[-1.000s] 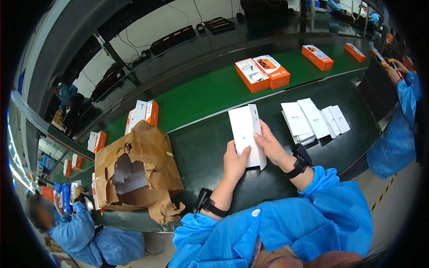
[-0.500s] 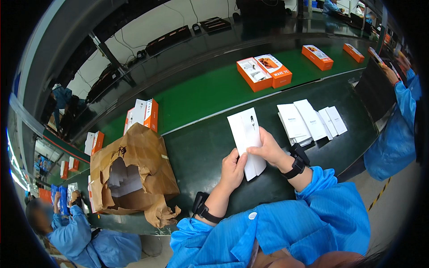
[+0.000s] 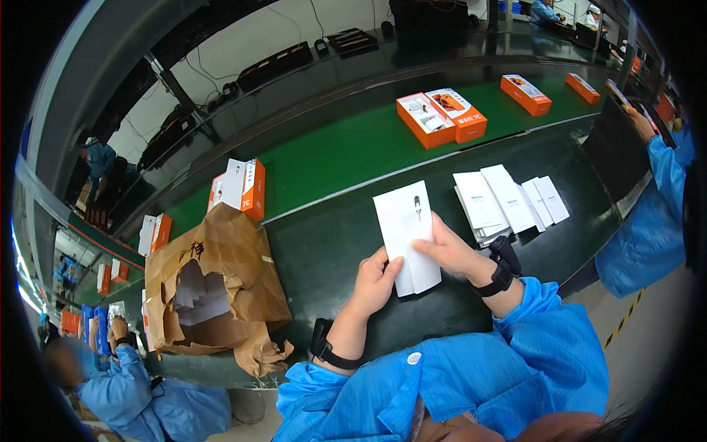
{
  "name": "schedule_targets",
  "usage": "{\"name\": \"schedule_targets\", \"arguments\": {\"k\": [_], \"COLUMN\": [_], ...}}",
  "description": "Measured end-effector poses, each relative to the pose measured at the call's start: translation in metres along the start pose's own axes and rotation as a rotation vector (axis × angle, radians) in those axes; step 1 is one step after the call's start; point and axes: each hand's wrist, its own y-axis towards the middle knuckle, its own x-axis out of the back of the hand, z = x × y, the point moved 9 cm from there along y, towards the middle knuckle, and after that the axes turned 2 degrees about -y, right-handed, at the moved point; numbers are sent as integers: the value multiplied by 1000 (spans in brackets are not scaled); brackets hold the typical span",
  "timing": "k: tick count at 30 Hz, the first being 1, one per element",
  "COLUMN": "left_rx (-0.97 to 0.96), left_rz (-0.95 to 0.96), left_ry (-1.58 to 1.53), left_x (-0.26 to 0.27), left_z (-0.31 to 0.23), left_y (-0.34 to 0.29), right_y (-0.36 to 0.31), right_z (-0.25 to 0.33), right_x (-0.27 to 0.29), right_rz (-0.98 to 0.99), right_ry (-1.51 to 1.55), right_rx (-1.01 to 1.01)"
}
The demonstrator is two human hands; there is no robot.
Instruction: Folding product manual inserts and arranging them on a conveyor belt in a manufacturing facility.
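Note:
A white folded card insert (image 3: 407, 221) with small dark printed marks near its upper right is held upright above the bench. My left hand (image 3: 374, 280) grips its lower left edge, thumb on the front. My right hand (image 3: 451, 247) pinches the right edge, its thumb lying across the front face. Behind my right wrist, on the bench, lie stacked white booklets (image 3: 479, 202) with several more overlapping beside them (image 3: 545, 197). To the left stands a torn brown paper bag (image 3: 250, 272) with white paper pieces inside.
A green conveyor belt (image 3: 324, 169) runs beyond the bench. It carries an open orange-and-white box (image 3: 427, 121) and other orange boxes (image 3: 526, 96). Left of me, open boxes (image 3: 250, 188) stand behind the bag. Co-workers in blue sit at left (image 3: 140, 398) and right (image 3: 641, 221).
The boxes on the belt have shifted slightly to the right. The card in my hands has turned a little, showing more of its front. Both hands keep their grip.

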Motion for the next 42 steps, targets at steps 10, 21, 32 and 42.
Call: {"name": "schedule_targets", "arguments": {"k": [10, 21, 32, 42], "left_rx": [-3, 17, 35, 55], "left_rz": [-89, 71, 118, 183], "left_ry": [-247, 209, 339, 302], "left_x": [-15, -34, -36, -30], "left_z": [33, 55, 53, 61], "left_y": [6, 5, 1, 7], "right_y": [-14, 210, 196, 71], "right_z": [76, -34, -56, 97], "right_x": [48, 228, 233, 213], "right_rz": [-241, -172, 109, -335], "right_ry": [-684, -1935, -1532, -1515], "right_rx": [89, 392, -3, 39]}}
